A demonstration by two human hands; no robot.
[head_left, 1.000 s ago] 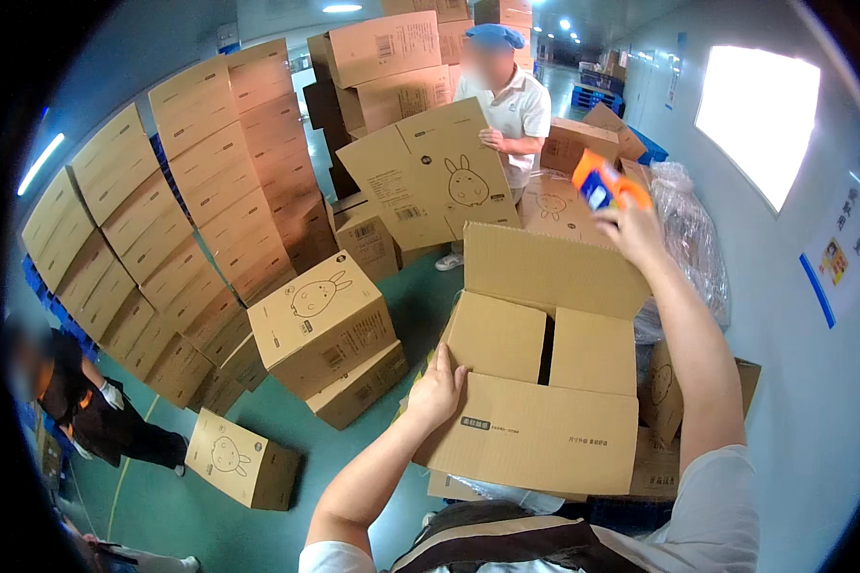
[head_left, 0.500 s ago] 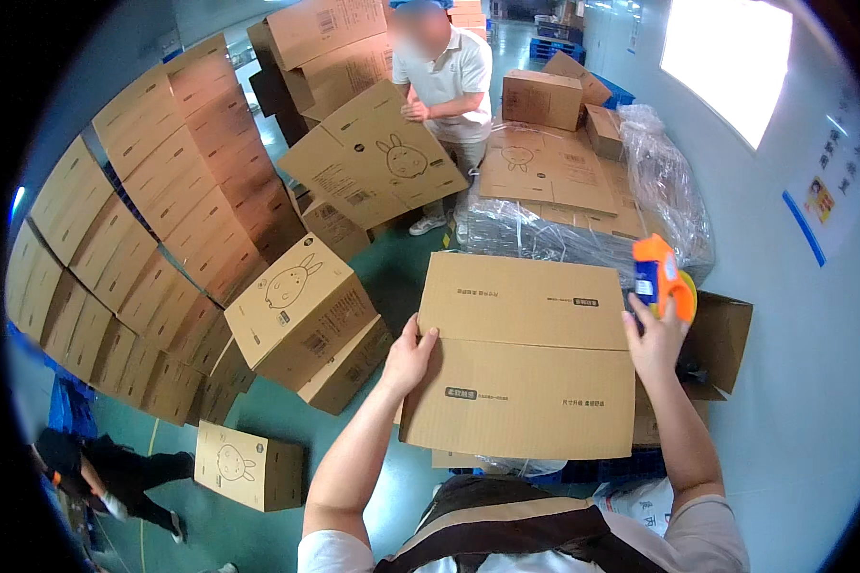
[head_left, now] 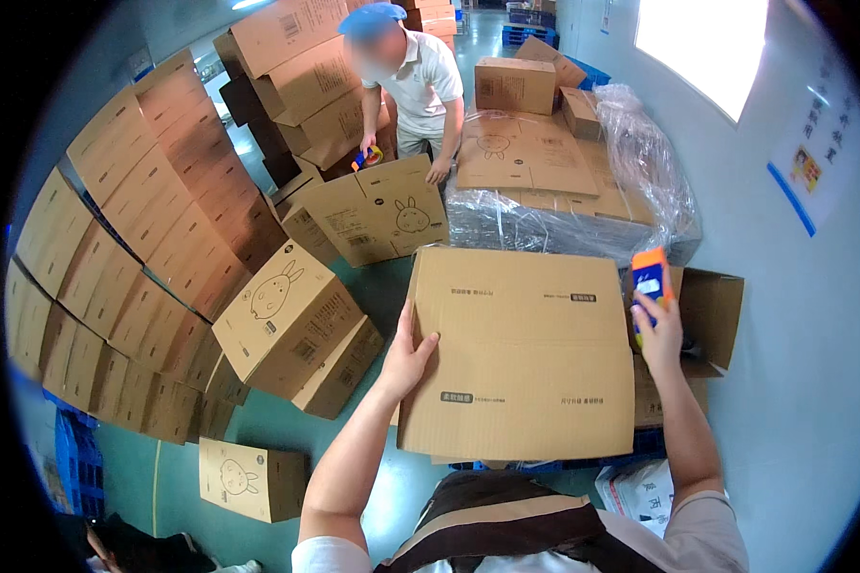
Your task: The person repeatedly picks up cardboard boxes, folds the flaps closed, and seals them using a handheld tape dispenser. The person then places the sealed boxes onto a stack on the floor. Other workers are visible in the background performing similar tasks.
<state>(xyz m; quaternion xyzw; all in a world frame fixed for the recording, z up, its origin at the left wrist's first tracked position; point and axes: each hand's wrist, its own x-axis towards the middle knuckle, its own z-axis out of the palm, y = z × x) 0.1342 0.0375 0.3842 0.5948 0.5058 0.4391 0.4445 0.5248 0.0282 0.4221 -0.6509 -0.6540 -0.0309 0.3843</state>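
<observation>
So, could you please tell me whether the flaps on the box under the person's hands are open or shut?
Shut: the cardboard box shows both top flaps lying flat, meeting along a middle seam, left hand on its edge.

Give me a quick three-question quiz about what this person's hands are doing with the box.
1. True or false: the flaps of the cardboard box are shut.
2. Which hand holds the orange tape dispenser? A left hand B right hand
3. What wraps the pallet stack behind the box?

Key: 1 true; 2 B; 3 clear plastic film.
</observation>
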